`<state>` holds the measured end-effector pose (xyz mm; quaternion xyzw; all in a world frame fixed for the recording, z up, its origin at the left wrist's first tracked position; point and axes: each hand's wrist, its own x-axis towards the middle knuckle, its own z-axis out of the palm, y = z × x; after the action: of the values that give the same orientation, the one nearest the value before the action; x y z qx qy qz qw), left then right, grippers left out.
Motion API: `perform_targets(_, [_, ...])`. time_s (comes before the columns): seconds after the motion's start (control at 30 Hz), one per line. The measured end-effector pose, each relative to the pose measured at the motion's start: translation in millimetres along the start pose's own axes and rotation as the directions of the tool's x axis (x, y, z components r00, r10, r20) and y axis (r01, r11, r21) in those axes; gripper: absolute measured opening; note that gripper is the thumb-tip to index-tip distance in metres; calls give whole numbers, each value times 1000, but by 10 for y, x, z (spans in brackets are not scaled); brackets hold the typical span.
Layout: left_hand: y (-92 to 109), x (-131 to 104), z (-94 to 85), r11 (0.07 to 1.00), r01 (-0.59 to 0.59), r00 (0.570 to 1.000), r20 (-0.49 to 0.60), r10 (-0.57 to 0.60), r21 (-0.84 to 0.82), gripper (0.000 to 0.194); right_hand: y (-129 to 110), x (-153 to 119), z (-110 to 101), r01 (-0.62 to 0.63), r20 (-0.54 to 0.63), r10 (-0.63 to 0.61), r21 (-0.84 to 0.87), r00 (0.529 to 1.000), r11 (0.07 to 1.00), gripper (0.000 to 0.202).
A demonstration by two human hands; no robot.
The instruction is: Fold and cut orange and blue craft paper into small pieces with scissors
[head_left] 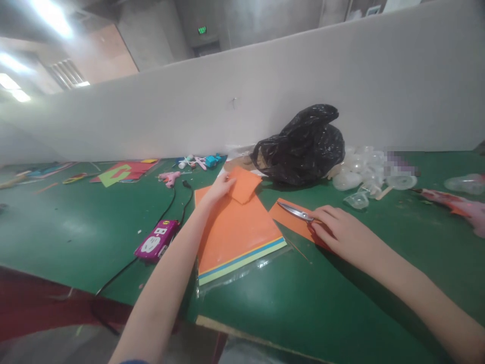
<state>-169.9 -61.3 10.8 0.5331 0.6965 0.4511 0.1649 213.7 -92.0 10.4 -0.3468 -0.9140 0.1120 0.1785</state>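
Observation:
My left hand is closed on a small cut piece of orange paper, above a stack of coloured paper. That stack lies in a clear sleeve, with orange on top and blue and pale green edges showing below. My right hand grips the handles of a pair of scissors, whose blades point left and look closed. Beneath the scissors an orange paper strip lies on the green table, partly covered by my right hand.
A black plastic bag sits against the grey partition, beside clear plastic cups. On the left are a purple power strip with a black cord, a pink glue gun and red paper sheets.

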Motion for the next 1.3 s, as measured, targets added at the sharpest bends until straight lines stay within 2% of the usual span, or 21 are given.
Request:
perform_targets(0.07, [-22,-35,-62,995,-14,1000,23,12,94,18,26,-2,5,1,2,-1,-31,1000,1000,33])
perform_targets(0.17, [-73,-111,-142,959,-9,1000,-11,13,282,13,59,-8,8,-30,16,31,-92,999,995,34])
perform_targets(0.37, [-113,-349,-139,802,52,990,-134,35,595,22,60,-48,29,-164,34,171,-153,985,974,39])
perform_targets(0.5, [13,-450,-108,700,96,966,-236,106,707,39,91,-76,66,-241,54,253,-164,966,957,41])
perform_targets(0.6, [181,-487,-83,641,47,944,-245,223,766,47,133,-78,87,-252,58,267,-189,962,949,42])
perform_targets(0.73, [421,-566,85,557,-154,873,-152,464,816,42,119,-62,63,-269,72,292,-228,954,936,35])
perform_targets(0.83, [577,-684,308,536,-366,816,-15,578,760,35,47,-52,20,-325,102,372,-312,923,893,32])
perform_targets(0.9, [670,-787,450,514,-519,761,95,641,683,31,-2,-47,1,-317,111,378,-362,919,876,31])
perform_targets(1.0, [799,-956,594,488,-678,692,252,677,551,30,-49,-37,-4,-292,99,356,-394,929,871,29])
perform_targets(1.1, [896,-1102,658,511,-755,652,385,653,412,30,-41,-22,-16,-302,69,354,-386,933,871,28])
perform_targets(1.17, [926,-1168,683,561,-754,656,434,618,341,31,12,-14,-46,-335,53,374,-341,926,878,26])
perform_targets(1.3, [902,-1231,747,719,-609,774,450,446,335,45,241,-30,-148,-387,-55,389,-301,919,872,28])
